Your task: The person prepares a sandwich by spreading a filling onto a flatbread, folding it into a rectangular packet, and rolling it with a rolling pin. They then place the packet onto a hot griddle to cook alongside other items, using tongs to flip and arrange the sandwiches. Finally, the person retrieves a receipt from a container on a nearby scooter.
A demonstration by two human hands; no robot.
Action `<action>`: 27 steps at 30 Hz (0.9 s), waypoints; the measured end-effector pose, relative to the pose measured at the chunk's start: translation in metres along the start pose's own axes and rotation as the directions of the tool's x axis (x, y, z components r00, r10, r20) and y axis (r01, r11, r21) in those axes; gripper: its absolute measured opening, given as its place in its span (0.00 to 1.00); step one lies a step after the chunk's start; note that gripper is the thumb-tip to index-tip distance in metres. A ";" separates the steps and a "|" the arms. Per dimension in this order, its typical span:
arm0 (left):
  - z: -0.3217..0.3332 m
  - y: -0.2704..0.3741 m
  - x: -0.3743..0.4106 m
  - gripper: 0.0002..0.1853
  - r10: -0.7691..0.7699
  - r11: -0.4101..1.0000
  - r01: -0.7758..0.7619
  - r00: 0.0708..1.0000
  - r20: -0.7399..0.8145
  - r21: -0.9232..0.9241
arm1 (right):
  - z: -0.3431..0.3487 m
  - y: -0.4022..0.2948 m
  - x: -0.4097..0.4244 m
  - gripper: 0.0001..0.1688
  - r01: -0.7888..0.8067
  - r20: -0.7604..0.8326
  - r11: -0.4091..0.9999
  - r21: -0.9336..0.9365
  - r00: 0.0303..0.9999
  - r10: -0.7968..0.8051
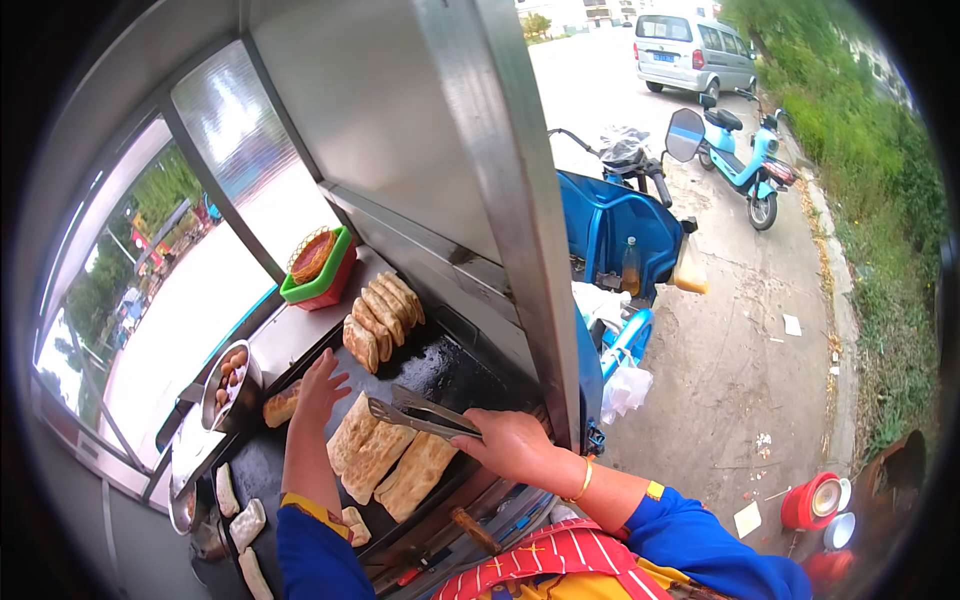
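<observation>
My right hand (510, 444) grips metal food tongs (424, 414), whose two arms stand apart over the front of the black griddle (442, 360). Nothing shows between the tips. Just below the tongs lie several long browned flatbreads (379, 454). My left hand (321, 388) is raised over the griddle's left part with spread fingers, holding nothing; a browned bread roll (282, 405) lies beside it. At the griddle's back stands a row of browned filled flatbreads (382, 313), leaning on one another. Pale dough pieces (247, 525) lie on the dark surface at lower left.
A metal bowl of eggs (232, 382) stands left of the griddle. Behind are a green plastic basket (336, 266) and a red one. A metal post (525, 225) rises at the griddle's right. Outside stand a blue three-wheeler (622, 217), a light-blue scooter (739, 161) and a van (694, 52).
</observation>
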State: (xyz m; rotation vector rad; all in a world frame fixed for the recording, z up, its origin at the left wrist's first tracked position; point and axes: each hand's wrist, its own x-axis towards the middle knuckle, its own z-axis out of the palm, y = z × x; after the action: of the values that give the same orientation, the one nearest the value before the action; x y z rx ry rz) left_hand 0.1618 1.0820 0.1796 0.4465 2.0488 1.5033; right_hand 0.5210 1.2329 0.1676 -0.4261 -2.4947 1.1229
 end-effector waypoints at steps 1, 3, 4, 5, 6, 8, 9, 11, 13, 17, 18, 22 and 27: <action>0.001 0.008 -0.005 0.41 0.021 0.999 -0.020 0.999 0.041 -0.025 | -0.001 0.000 -0.001 0.23 0.014 -0.020 1.000 0.021 1.000 -0.013; 0.007 0.023 -0.026 0.39 0.050 0.999 -0.051 0.995 0.082 0.007 | -0.001 0.000 -0.009 0.23 0.034 -0.073 0.998 0.049 0.997 -0.031; 0.002 0.024 -0.046 0.38 0.075 0.996 -0.079 0.993 0.095 0.036 | 0.001 -0.005 -0.016 0.23 0.057 -0.080 0.996 0.065 0.995 -0.052; -0.006 0.024 -0.067 0.37 0.099 0.992 -0.105 0.990 0.102 0.063 | 0.003 -0.012 -0.023 0.23 0.078 -0.094 0.992 0.095 0.993 -0.069; -0.018 0.023 -0.094 0.36 0.117 0.988 -0.126 0.988 0.098 0.092 | 0.007 -0.022 -0.031 0.24 0.104 -0.099 0.986 0.133 0.991 -0.091; -0.036 0.016 -0.144 0.34 0.106 0.970 -0.117 0.992 0.064 0.215 | 0.015 -0.037 -0.047 0.24 0.141 -0.138 0.968 0.207 0.984 -0.114; -0.047 0.013 -0.176 0.34 0.102 0.956 -0.106 0.994 0.029 0.274 | 0.019 -0.044 -0.056 0.25 0.188 -0.188 0.930 0.317 0.973 -0.133; -0.060 0.002 -0.236 0.32 0.135 0.937 -0.120 0.991 -0.023 0.329 | 0.024 -0.054 -0.072 0.25 0.279 -0.284 0.817 0.505 0.947 -0.148; -0.098 -0.034 -0.302 0.33 0.106 0.962 -0.063 0.983 -0.153 0.264 | 0.026 -0.066 -0.086 0.29 0.151 -0.056 0.830 0.536 0.988 -0.144; -0.143 -0.123 -0.452 0.33 -0.092 0.996 0.090 0.866 -0.492 -0.027 | 0.069 -0.087 -0.121 0.30 0.193 0.136 0.895 0.403 0.954 -0.267; -0.146 -0.150 -0.487 0.31 -0.131 0.990 0.081 0.813 -0.567 -0.112 | 0.075 -0.090 -0.132 0.27 0.209 0.174 0.887 0.411 0.937 -0.302; -0.109 -0.249 -0.568 0.22 -0.308 0.937 0.062 0.605 -0.734 -0.343 | 0.078 -0.075 -0.166 0.18 0.175 0.035 0.714 0.678 0.963 -0.269; 0.036 -0.500 -0.704 0.14 -0.438 0.865 -0.100 0.328 -0.837 -0.492 | 0.095 -0.072 -0.180 0.17 -0.071 0.241 0.748 0.660 0.963 -0.121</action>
State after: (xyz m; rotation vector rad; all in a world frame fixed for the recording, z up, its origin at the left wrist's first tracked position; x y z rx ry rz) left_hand 0.7689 0.5530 -0.1353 -1.1473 2.1728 2.3197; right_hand 0.6292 1.0504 0.1267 -0.0241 -2.0698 2.0589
